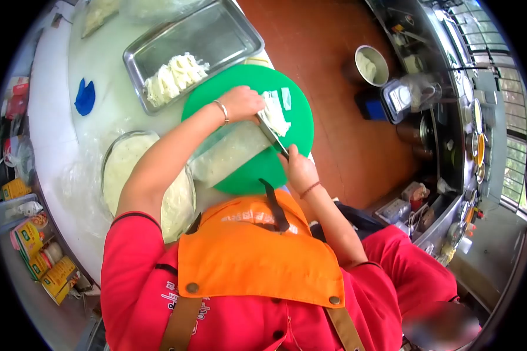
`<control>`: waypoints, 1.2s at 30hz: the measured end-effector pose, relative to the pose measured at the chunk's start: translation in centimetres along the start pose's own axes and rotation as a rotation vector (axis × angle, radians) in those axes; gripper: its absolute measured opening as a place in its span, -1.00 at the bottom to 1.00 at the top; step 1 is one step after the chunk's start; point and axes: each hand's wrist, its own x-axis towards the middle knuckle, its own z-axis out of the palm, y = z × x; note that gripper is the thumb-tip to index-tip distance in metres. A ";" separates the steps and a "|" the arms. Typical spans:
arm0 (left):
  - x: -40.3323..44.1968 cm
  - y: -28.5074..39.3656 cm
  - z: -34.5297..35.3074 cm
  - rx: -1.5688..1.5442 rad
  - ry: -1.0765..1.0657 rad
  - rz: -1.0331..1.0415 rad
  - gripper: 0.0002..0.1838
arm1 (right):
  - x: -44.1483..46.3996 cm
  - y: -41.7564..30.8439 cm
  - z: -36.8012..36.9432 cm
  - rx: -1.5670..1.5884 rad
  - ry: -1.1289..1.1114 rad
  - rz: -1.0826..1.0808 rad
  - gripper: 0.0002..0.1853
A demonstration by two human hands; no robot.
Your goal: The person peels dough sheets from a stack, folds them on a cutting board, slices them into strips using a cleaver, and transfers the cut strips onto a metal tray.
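A knife [271, 133] lies across a folded white noodle sheet [238, 148] on the round green cutting board [298, 117]. Its handle is in my right hand [301, 171], with the fingers wrapped round it. My left hand [244, 104] is closed at the far end of the sheet, close to the blade's tip; its fingertips are partly hidden. Cut white noodle strips [275, 114] lie on the board just beyond the blade. Behind the board, a metal tray [219, 41] holds a pile of similar cut noodles [175, 76].
Left of the board stands a round pan of pale sheets [132, 155], under my left forearm. A blue item [85, 97] and plastic film lie on the white table [58, 169]. Across the red floor [322, 52] are a metal pot [372, 64] and shelving. Another person sits or stands at lower right.
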 end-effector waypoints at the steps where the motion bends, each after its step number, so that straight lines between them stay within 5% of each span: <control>1: 0.0 0.0 -0.5 0.006 0.023 0.019 -0.68 | -0.1 -1.0 -1.0 -0.015 0.018 -0.017 -0.67; 11: -2.8 1.1 -1.3 0.025 0.134 -0.019 -0.64 | -1.5 -3.3 -2.9 -0.065 0.097 -0.166 -0.66; 15: -3.7 2.2 -0.7 0.005 0.109 -0.025 -0.64 | -1.2 -0.7 2.5 -0.054 0.074 -0.141 -0.65; 21: -4.7 2.5 -1.1 0.011 0.130 -0.051 -0.63 | -1.9 -2.9 -0.4 -0.046 0.067 -0.205 -0.65; 25: -4.8 1.9 -0.7 0.031 0.092 -0.044 -0.63 | -1.1 -3.8 -1.0 -0.063 -0.048 -0.064 -0.65; 28: -5.8 3.0 -3.2 0.032 0.226 -0.078 -0.62 | -2.3 -5.5 -2.5 -0.084 -0.008 -0.104 -0.66; 32: -6.8 2.1 -0.3 0.009 0.161 -0.060 -0.60 | -1.3 -3.0 3.1 -0.078 -0.021 -0.106 -0.65; 36: -7.7 3.1 -1.8 -0.002 0.162 -0.099 -0.61 | -2.6 -6.1 -1.6 -0.138 0.001 -0.194 -0.65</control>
